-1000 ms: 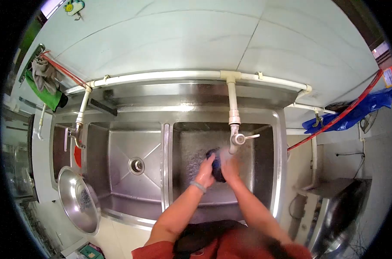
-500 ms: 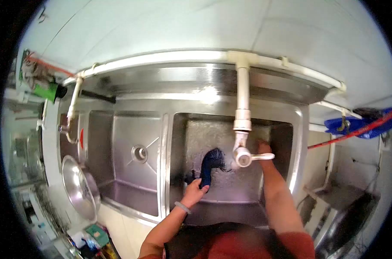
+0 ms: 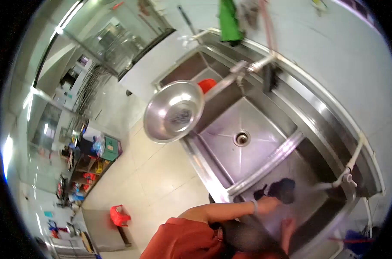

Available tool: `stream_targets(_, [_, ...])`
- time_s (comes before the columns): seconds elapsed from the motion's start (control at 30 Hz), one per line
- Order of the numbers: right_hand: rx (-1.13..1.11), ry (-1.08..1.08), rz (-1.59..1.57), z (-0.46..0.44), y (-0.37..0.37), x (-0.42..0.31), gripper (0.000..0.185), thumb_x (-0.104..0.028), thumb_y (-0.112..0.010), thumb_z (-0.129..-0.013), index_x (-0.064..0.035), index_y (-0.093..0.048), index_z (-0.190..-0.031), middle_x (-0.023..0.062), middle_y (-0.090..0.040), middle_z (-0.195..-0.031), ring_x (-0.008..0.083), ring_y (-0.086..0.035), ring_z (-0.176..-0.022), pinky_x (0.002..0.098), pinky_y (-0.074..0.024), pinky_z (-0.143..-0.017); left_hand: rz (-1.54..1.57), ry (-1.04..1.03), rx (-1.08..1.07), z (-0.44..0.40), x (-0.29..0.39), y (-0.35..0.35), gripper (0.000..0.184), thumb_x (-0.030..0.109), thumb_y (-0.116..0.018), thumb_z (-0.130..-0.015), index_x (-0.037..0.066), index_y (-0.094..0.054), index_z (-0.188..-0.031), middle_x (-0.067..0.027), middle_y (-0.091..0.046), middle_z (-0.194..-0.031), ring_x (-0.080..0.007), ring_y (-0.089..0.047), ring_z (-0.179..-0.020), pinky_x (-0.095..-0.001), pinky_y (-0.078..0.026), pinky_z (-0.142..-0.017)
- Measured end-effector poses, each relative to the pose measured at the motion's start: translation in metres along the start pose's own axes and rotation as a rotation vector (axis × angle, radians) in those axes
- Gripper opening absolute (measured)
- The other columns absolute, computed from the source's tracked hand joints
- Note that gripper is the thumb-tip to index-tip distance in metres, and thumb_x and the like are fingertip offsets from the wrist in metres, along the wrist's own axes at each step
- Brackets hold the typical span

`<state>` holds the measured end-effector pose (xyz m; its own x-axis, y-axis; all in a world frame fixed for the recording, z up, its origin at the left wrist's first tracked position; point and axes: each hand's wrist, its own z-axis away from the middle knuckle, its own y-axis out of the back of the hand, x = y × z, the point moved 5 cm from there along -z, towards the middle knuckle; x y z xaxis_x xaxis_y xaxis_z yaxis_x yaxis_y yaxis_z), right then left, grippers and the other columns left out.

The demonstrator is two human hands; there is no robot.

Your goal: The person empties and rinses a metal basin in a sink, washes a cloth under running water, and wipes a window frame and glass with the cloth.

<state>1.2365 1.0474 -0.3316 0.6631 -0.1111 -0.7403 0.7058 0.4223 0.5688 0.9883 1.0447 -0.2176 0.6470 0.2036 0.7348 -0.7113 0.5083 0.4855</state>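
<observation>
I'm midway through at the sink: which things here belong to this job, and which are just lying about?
Seem part of the job:
- dark cloth in the near basin
- left hand, at the cloth
- right hand, apart from it
- tap by that basin

Seem to be just about:
- metal bowl at the sink's edge
- green cloth, hanging

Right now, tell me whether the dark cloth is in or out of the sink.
In: the dark cloth lies inside the basin, below the tap, with the left hand at its edge.
</observation>
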Motion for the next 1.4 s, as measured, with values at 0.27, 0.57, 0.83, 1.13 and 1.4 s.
stream_targets(0.27, [0.330, 0.252, 0.170, 0.055, -0.014, -0.167, 0.011, -0.005, -0.064, -0.083, -0.0006, -0.059, -0.092, 0.0069, -0.060, -0.083, 0.0164, -0.056, -0.076, 0.0289, -0.0468, -0.074, 0.088, -0.314, 0.235, 0.151, -0.031, 0.075, 0.044, 0.017, -0.057, -0.084, -0.001, -0.048, -0.123, -0.0221, -0.054, -0.112, -0.0371, -0.054, -0.104, -0.0441, -0.043, -0.089])
stream_targets(0.57, [-0.031, 0.869, -0.305, 0.164, -0.235, -0.523, 0.012, 0.007, -0.063, -0.078, 0.0019, -0.061, -0.089, 0.0074, -0.061, -0.085, 0.0149, -0.058, -0.077, 0.0259, -0.0478, -0.071, 0.120, 0.009, 0.616, 0.462, -0.212, 0.133, 0.040, 0.024, -0.054, -0.091, 0.004, -0.050, -0.126, -0.0185, -0.059, -0.119, -0.0317, -0.061, -0.102, -0.0409, -0.048, -0.089])
stream_targets(0.83, [-0.131, 1.643, -0.443, 0.260, -0.401, -0.801, 0.018, 0.008, -0.066, -0.073, -0.0016, -0.063, -0.088, 0.0117, -0.061, -0.084, 0.0251, -0.059, -0.073, 0.0319, -0.0490, -0.066, 0.460, 0.272, 1.025, 0.626, -0.300, 0.111, 0.040, 0.024, -0.058, -0.090, 0.004, -0.052, -0.124, -0.0152, -0.061, -0.117, -0.0266, -0.063, -0.101, -0.0344, -0.050, -0.086])
stream_targets(1.13, [-0.216, 1.154, 0.042, 0.128, -0.711, -0.804, 0.032, -0.004, -0.062, -0.075, -0.0029, -0.057, -0.107, 0.0167, -0.060, -0.093, 0.0363, -0.059, -0.091, 0.0423, -0.0491, -0.080, 0.887, 0.618, 1.325, 0.715, -0.370, 0.077, 0.034, 0.015, -0.061, -0.089, 0.002, -0.055, -0.120, -0.0140, -0.064, -0.110, -0.0201, -0.064, -0.098, -0.0299, -0.050, -0.084])
stream_targets(1.4, [-1.104, 1.105, 0.694, 0.151, -0.710, -0.555, 0.029, -0.013, -0.059, -0.076, -0.0046, -0.062, -0.104, 0.0206, -0.061, -0.099, 0.0366, -0.057, -0.096, 0.0452, -0.0458, -0.084, 1.046, 0.562, 1.532, 0.735, -0.394, 0.093, 0.035, 0.010, -0.058, -0.091, -0.002, -0.052, -0.123, -0.0133, -0.063, -0.113, -0.0161, -0.060, -0.099, -0.0267, -0.049, -0.084])
